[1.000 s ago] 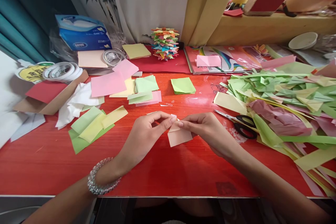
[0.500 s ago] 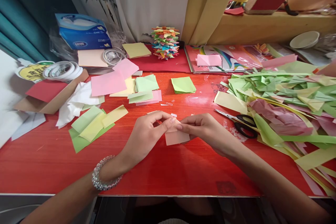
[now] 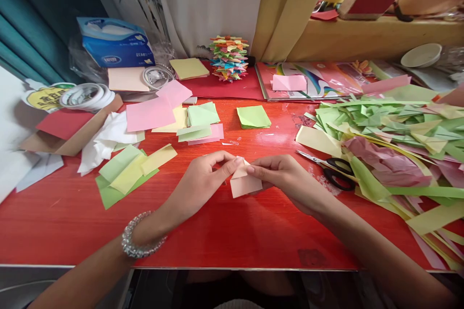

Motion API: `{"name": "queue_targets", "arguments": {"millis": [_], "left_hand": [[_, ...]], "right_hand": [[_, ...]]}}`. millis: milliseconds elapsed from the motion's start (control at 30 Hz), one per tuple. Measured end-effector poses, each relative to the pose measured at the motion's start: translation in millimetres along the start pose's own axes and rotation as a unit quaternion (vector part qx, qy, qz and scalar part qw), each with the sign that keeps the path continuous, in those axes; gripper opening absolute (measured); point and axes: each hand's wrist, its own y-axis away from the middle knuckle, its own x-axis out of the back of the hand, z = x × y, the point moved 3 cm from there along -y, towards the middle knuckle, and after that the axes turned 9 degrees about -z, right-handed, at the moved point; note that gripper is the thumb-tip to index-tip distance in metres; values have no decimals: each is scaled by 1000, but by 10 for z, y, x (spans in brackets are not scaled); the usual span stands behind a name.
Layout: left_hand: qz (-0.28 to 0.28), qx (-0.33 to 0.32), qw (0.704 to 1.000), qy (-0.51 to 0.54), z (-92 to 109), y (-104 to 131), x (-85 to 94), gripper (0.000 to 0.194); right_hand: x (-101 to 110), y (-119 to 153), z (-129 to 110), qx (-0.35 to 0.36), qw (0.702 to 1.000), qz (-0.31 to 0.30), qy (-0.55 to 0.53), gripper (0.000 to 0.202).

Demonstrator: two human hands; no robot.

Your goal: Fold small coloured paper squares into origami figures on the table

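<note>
Between my hands, over the middle of the red table, is a small pale pink paper (image 3: pixel 246 186) with folds in it. Its top narrows toward a point, while a squarish part hangs below. My left hand (image 3: pixel 208 176) pinches its upper left edge with thumb and fingers. On the right side, my right hand (image 3: pixel 277 174) grips the paper the same way, thumb on top and fingers behind. Part of the paper is hidden by the fingers. A pair of black-handled scissors (image 3: pixel 331 166) lies to the right of my right hand.
Green square papers (image 3: pixel 253 117) lie beyond my hands. Green and yellow sheets (image 3: pixel 132 174) are at left, beside a white tissue (image 3: pixel 105 142) and tape rolls (image 3: pixel 85 96). A heap of paper strips (image 3: pixel 395 125) covers the right. A multicoloured folded-paper stack (image 3: pixel 229 59) stands at the back.
My fingers have shifted slightly on the pale pink paper, and more of its folded, pointed top shows. The paper's face has tilted and looks lighter. Both hands still hold it.
</note>
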Motion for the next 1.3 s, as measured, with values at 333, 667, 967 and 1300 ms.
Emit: {"name": "queue_targets", "arguments": {"millis": [333,667,967,1300], "left_hand": [[0,17,1000,25,-4,-6,56,26],[13,20,999,28,-20,4,36,23],[-9,7,1000,-1,-40,-20,61,22],[-27,18,999,5,-47,-16,63,27]], "right_hand": [[-2,4,-52,17,999,-11,-43,34],[24,3,-16,6,1000,1,-26,32],[49,5,-41,-11,1000,7,-24,26],[65,-7,-22,-14,999,20,27,23]]}}
